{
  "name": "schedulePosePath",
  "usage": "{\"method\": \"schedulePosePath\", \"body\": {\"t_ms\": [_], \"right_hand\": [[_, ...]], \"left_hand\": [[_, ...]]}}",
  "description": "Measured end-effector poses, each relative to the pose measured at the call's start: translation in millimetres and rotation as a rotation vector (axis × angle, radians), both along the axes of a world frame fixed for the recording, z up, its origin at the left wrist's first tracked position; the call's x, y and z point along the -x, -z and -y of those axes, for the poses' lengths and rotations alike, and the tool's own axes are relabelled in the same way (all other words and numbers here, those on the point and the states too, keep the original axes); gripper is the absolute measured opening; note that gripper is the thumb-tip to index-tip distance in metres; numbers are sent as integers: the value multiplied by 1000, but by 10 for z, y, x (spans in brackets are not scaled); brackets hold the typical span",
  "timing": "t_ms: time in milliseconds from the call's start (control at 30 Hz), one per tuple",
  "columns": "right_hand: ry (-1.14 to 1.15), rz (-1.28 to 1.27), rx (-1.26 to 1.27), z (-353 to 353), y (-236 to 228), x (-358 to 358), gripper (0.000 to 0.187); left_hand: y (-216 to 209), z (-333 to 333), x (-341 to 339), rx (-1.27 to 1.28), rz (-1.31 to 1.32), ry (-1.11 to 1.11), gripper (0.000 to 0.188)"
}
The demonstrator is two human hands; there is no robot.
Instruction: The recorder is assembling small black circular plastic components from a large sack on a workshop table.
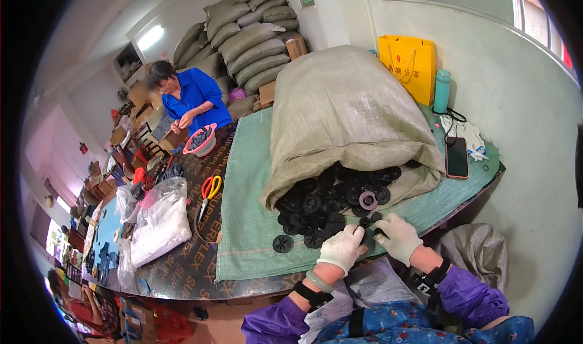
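A pile of round black plastic discs spills from the mouth of a large woven sack that lies on the table. Close to the table's front edge, my left hand, in a white glove, has its fingers curled beside the pile; what they hold is hidden. To its right, my gloved right hand pinches a small dark part, apparently a black plastic piece. Some bare fingertips show at the gloves. One loose ribbed black disc lies flat left of the pile. A greyish-purple ring rests on the discs.
Green woven sheeting covers the tabletop. Yellow-handled scissors and clear plastic bags lie to the left. A phone, turquoise bottle and yellow paper bag stand or lie along the right wall. Across the table, a person in blue works by a pink basket.
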State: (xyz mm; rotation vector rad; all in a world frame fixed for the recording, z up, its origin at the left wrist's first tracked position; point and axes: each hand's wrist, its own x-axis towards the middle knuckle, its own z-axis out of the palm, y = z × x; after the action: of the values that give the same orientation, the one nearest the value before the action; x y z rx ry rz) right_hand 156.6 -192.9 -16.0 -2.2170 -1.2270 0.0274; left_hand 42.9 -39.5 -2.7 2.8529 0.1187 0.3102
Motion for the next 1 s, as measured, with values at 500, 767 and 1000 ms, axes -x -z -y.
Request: {"method": "schedulePosePath", "body": {"t_ms": [500, 767, 1000], "right_hand": [[-178, -936, -472, 2, -72, 427, 25], [-312, -444, -333, -41, -7, 459, 30], [-265, -444, -343, 6, 38, 565, 31]], "left_hand": [[210, 124, 546, 1687, 284, -245, 20], [161, 347, 648, 1527, 285, -148, 53], [124, 270, 630, 1039, 379, -83, 61]]}}
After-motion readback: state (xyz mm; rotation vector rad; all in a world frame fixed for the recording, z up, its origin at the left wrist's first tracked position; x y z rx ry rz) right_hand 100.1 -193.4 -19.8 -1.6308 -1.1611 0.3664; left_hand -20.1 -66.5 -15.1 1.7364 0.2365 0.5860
